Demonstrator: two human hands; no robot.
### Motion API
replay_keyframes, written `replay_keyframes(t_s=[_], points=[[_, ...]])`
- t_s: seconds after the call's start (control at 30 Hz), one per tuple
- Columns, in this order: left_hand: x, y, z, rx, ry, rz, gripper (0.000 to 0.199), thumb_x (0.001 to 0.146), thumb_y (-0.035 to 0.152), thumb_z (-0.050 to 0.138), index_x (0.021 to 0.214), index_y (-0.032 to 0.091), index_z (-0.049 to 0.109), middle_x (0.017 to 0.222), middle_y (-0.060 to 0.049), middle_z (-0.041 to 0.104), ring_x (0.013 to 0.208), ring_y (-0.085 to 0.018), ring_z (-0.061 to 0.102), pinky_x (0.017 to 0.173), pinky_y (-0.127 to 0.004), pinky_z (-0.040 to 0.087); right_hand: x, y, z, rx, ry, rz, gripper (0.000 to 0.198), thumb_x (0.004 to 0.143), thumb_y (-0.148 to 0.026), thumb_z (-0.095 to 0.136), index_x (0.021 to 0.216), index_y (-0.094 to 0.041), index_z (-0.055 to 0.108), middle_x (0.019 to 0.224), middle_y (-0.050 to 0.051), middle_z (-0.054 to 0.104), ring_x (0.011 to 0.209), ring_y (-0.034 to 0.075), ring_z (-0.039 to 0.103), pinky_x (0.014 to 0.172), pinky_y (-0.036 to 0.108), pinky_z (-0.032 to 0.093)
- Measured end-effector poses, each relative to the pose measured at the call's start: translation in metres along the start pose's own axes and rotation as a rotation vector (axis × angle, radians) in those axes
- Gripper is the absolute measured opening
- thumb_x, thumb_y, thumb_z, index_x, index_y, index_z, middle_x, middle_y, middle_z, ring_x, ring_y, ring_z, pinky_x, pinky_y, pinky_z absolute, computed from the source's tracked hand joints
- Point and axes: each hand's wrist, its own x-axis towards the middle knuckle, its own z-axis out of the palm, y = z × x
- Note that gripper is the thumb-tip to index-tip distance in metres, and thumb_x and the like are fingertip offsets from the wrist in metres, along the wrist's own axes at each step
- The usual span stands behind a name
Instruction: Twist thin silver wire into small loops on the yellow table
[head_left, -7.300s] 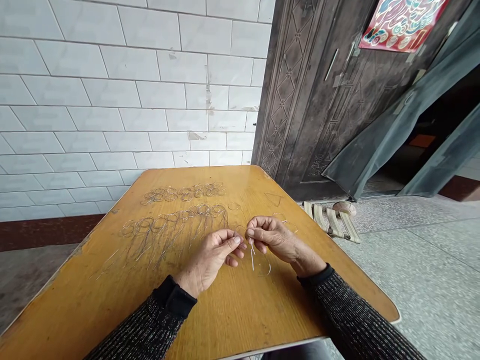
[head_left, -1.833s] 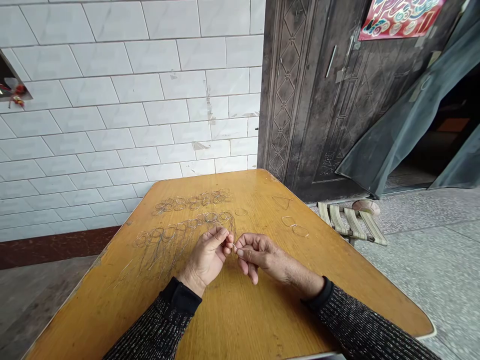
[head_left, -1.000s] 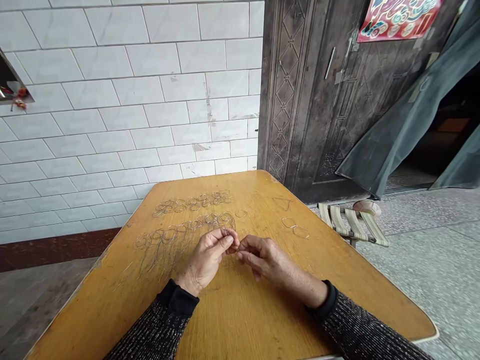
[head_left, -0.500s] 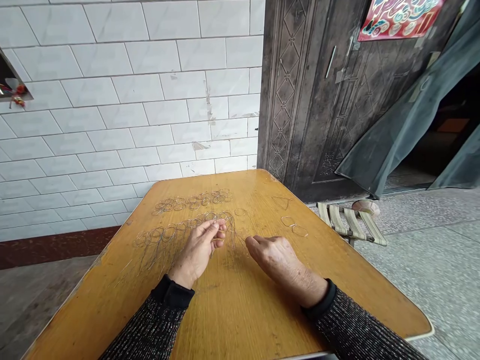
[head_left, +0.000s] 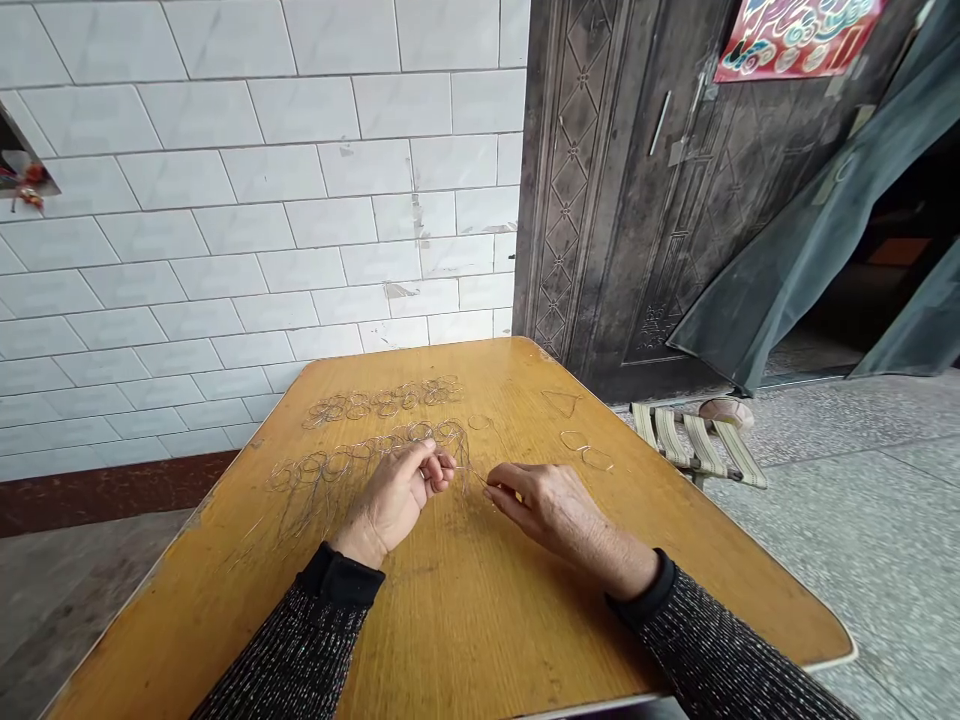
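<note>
wire (head_left: 466,469); thin, pale; slanting slightly; spans left hand (head_left: 397,498) to right hand (head_left: 559,508)

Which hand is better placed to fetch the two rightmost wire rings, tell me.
Probably the right hand: the two rings lie nearer it, while the left hand is farther off, by the looped wires.

Red poster (head_left: 799,40): no words or numbers legible
Carved door (head_left: 626,240): no sign or brand readable
</note>
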Motion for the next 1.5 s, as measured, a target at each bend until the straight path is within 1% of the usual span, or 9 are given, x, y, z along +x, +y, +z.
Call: replay_keyframes(t_s=[0.13, 0.23, 0.4, 0.53, 0.6, 0.8, 1.1, 1.33, 1.5], points=[[-0.002, 0.002, 0.001, 0.111, -0.067, 0.004, 0.012, 0.068, 0.023, 0.067, 0.064, 0.013, 0.063, 0.074, -0.004, 0.06, 0.065, -0.01, 0.051, 0.059, -0.021, 0.038, 0.0, 0.005, -0.004, -0.027, -0.002, -0.049, 0.026, 0.09, -0.027, 0.04, 0.074, -0.017, 0.06, 0.068, 0.001, 0.063, 0.056, 0.009, 0.055, 0.048, 0.024, 0.021], [-0.003, 0.003, 0.002, 0.225, -0.037, 0.044, 0.011, 0.067, 0.02, 0.068, 0.075, 0.014, 0.065, 0.073, -0.002, 0.06, 0.066, -0.01, 0.051, 0.062, -0.021, 0.038, 0.0, 0.009, -0.002, -0.174, 0.051, -0.055, 0.032, 0.091, -0.029, 0.038, 0.07, -0.016, 0.059, 0.064, 0.002, 0.061, 0.049, 0.008, 0.05, 0.047, 0.025, 0.017], [0.002, -0.001, 0.0, 0.562, 0.078, 0.212, 0.009, 0.069, 0.02, 0.065, 0.078, 0.017, 0.068, 0.068, -0.002, 0.063, 0.062, -0.013, 0.052, 0.06, -0.024, 0.039, 0.0, 0.012, 0.003, -0.354, 0.148, -0.092, 0.033, 0.091, -0.021, 0.036, 0.065, -0.016, 0.056, 0.059, 0.002, 0.057, 0.044, 0.008, 0.044, 0.046, 0.027, 0.014], [0.003, -0.004, -0.005, 0.808, 0.055, 0.42, 0.009, 0.07, 0.018, 0.065, 0.074, 0.023, 0.071, 0.075, -0.004, 0.066, 0.071, -0.017, 0.055, 0.07, -0.027, 0.04, -0.002, 0.011, 0.004, -0.399, 0.182, -0.117, 0.028, 0.088, -0.019, 0.042, 0.064, -0.016, 0.055, 0.057, 0.002, 0.056, 0.045, 0.009, 0.043, 0.046, 0.028, 0.013], [0.003, -0.004, -0.005, 0.809, 0.021, 0.464, 0.009, 0.07, 0.019, 0.066, 0.074, 0.025, 0.072, 0.078, -0.005, 0.066, 0.074, -0.019, 0.055, 0.074, -0.028, 0.039, -0.002, 0.009, 0.003, -0.386, 0.182, -0.12, 0.028, 0.088, -0.018, 0.043, 0.063, -0.017, 0.055, 0.057, 0.002, 0.056, 0.049, 0.01, 0.044, 0.047, 0.028, 0.014], [0.001, -0.008, 0.0, 0.745, -0.048, 0.454, 0.01, 0.07, 0.021, 0.066, 0.076, 0.025, 0.072, 0.079, -0.006, 0.064, 0.076, -0.02, 0.054, 0.076, -0.03, 0.039, 0.002, -0.001, 0.0, -0.296, 0.153, -0.152, 0.024, 0.087, -0.022, 0.048, 0.065, -0.017, 0.057, 0.063, 0.002, 0.061, 0.063, 0.013, 0.048, 0.053, 0.026, 0.022], [-0.004, -0.017, 0.003, 0.919, -0.099, 0.532, 0.017, 0.077, 0.017, 0.059, 0.087, 0.026, 0.07, 0.083, -0.006, 0.062, 0.077, -0.018, 0.055, 0.075, -0.028, 0.04, 0.004, -0.002, 0.008, -0.262, 0.172, -0.136, 0.023, 0.086, -0.021, 0.048, 0.065, -0.017, 0.058, 0.061, 0.001, 0.06, 0.061, 0.013, 0.048, 0.052, 0.026, 0.021], [-0.009, -0.015, 0.007, 0.837, -0.092, 0.525, 0.015, 0.075, 0.019, 0.062, 0.087, 0.025, 0.069, 0.083, -0.006, 0.061, 0.078, -0.019, 0.055, 0.074, -0.029, 0.042, 0.002, -0.008, 0.008, -0.234, 0.195, -0.077, 0.027, 0.086, -0.022, 0.044, 0.062, -0.016, 0.056, 0.059, 0.002, 0.061, 0.055, 0.012, 0.047, 0.051, 0.026, 0.02], [-0.01, -0.016, 0.011, 1.027, -0.072, 0.668, 0.018, 0.08, 0.017, 0.055, 0.089, 0.023, 0.068, 0.079, -0.006, 0.06, 0.074, -0.017, 0.054, 0.073, -0.028, 0.041, 0.001, -0.013, 0.009, -0.198, 0.223, -0.017, 0.028, 0.085, -0.021, 0.043, 0.061, -0.017, 0.055, 0.056, 0.002, 0.06, 0.052, 0.011, 0.047, 0.05, 0.026, 0.018]])
